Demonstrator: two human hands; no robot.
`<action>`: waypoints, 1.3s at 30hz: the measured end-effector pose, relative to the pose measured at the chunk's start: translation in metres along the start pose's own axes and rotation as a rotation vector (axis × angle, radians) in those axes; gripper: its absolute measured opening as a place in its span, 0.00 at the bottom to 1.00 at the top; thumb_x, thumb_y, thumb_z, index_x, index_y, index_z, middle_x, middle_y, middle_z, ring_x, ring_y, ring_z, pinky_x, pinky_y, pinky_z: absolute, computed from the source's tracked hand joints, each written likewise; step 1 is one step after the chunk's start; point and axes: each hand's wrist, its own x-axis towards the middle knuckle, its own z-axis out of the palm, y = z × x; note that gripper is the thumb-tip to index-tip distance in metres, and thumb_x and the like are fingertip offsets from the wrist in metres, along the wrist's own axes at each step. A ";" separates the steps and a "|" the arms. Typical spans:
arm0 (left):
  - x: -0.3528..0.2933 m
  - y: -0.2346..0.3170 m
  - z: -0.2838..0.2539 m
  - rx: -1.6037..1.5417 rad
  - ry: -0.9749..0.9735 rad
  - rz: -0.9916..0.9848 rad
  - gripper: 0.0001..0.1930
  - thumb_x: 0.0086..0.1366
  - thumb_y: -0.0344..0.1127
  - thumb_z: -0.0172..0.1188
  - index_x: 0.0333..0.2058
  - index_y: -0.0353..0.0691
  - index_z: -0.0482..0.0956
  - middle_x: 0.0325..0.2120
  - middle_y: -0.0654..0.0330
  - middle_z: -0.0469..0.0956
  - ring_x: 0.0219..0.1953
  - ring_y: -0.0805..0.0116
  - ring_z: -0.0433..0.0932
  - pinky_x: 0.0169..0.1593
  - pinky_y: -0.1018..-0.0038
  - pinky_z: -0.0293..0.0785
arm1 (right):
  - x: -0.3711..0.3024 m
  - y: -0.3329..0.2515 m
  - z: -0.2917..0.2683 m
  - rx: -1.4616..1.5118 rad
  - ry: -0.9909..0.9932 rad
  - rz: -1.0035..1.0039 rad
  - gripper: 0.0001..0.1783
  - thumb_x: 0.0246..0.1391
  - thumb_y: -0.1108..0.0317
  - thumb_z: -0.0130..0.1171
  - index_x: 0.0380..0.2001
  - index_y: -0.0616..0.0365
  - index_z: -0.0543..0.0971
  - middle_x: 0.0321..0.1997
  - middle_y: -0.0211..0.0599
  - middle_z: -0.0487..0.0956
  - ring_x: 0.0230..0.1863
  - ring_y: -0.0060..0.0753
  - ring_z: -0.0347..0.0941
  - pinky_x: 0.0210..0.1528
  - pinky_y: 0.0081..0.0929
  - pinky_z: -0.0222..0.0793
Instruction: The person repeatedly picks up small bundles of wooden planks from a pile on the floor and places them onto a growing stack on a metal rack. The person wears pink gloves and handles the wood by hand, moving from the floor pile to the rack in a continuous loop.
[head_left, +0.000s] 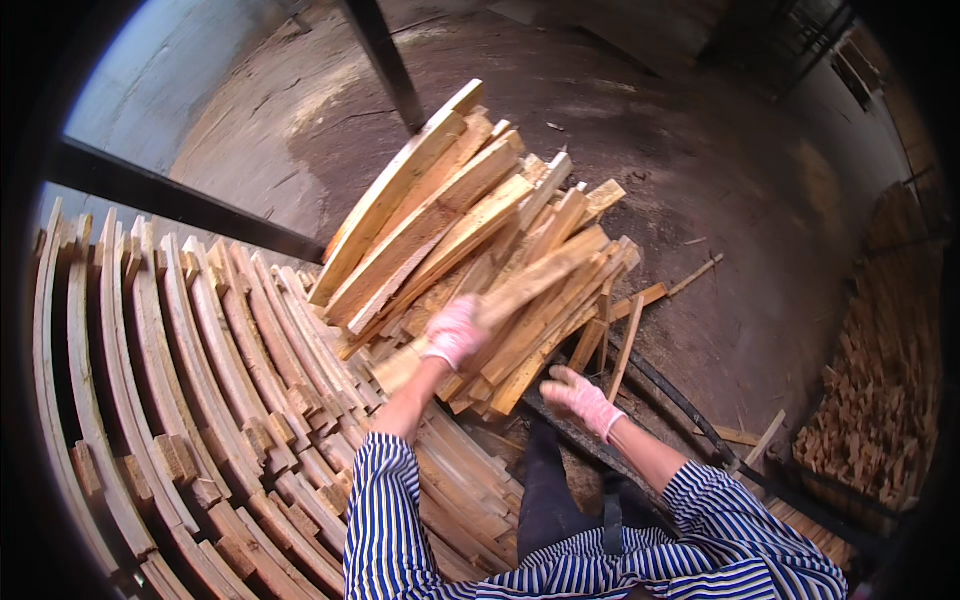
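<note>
- Plank (548, 278), pale and rough-sawn, lies slantwise across the top of a heap of lumber (430, 225) in front of me, its outline softened by blur.
- My left hand (455, 332), in a pink-and-white glove, is clamped on the plank toward its nearer end.
- My right hand (580, 398), gloved to match, is well apart from the left, its fingers loosely parted and nothing visible in them, just beside the heap's near right edge.
- Thin wooden sticks (627, 348) lean at odd angles beyond my right fingers, near a black rail (680, 395).
- Rows of narrow slats (155, 330) with short blocks between them fill the left side, running up to the heap.
- A dark metal bar (180, 200) crosses behind those rows; a dark post (385, 65) stands behind the heap.
- More cut wood (870, 430) is piled at far right, across a stained brown floor (740, 200).
- Blue-and-white striped sleeves (385, 500) cover my upper forearms.
</note>
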 end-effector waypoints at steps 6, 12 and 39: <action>-0.066 0.042 -0.016 -0.125 0.123 0.037 0.40 0.48 0.46 0.72 0.60 0.39 0.71 0.53 0.46 0.77 0.56 0.54 0.77 0.58 0.64 0.75 | 0.115 -0.047 0.070 0.763 0.077 -0.414 0.30 0.55 0.54 0.70 0.56 0.57 0.75 0.54 0.37 0.78 0.57 0.39 0.73 0.60 0.46 0.73; -0.044 0.002 -0.132 -0.677 0.670 -0.126 0.48 0.51 0.48 0.76 0.66 0.36 0.61 0.62 0.44 0.68 0.65 0.52 0.66 0.68 0.65 0.64 | 0.179 -0.150 0.110 0.214 0.084 -0.605 0.51 0.49 0.58 0.71 0.72 0.52 0.55 0.71 0.44 0.65 0.68 0.53 0.63 0.72 0.43 0.59; -0.054 -0.046 -0.047 -0.138 0.093 -0.387 0.39 0.54 0.86 0.43 0.13 0.53 0.66 0.07 0.71 0.60 0.09 0.80 0.59 0.13 0.71 0.62 | 0.255 -0.015 -0.009 0.748 -0.162 -0.246 0.22 0.60 0.64 0.63 0.56 0.55 0.75 0.48 0.32 0.79 0.46 0.25 0.74 0.48 0.30 0.77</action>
